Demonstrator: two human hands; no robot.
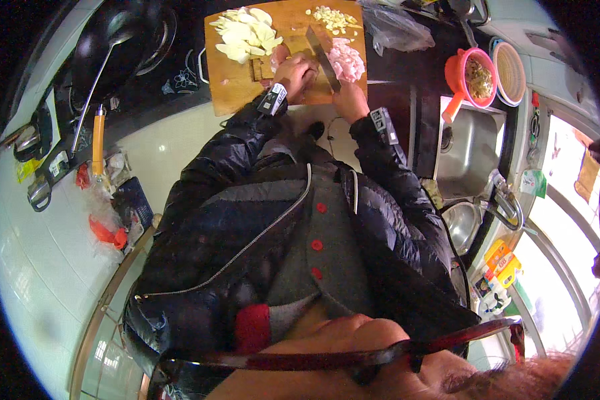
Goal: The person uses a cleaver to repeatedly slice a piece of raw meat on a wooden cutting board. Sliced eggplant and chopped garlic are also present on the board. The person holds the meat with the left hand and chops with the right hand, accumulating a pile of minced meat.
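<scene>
A wooden cutting board point(250, 100) lies on the dark counter in front of me. My right hand point(351, 102) grips a kitchen knife point(321, 56), its blade pointing away from me across the board. To the right of the blade is a heap of cut pale-pink raw meat point(346, 61). My left hand point(296, 75) rests with curled fingers just left of the blade. A larger piece of meat point(279, 56) shows beside it; what lies under the fingers is hidden. Pale sliced vegetable point(245, 32) is piled at the board's far left, and chopped pale-yellow bits point(332, 19) at its far right.
A black wok point(112, 45) with a long-handled ladle point(100, 75) stands left. A crumpled clear plastic bag point(397, 27) lies beyond the board's right edge. Farther right are a pink handled strainer point(462, 65) holding food, a basket point(510, 75), and a steel sink point(470, 155) with a faucet point(507, 202).
</scene>
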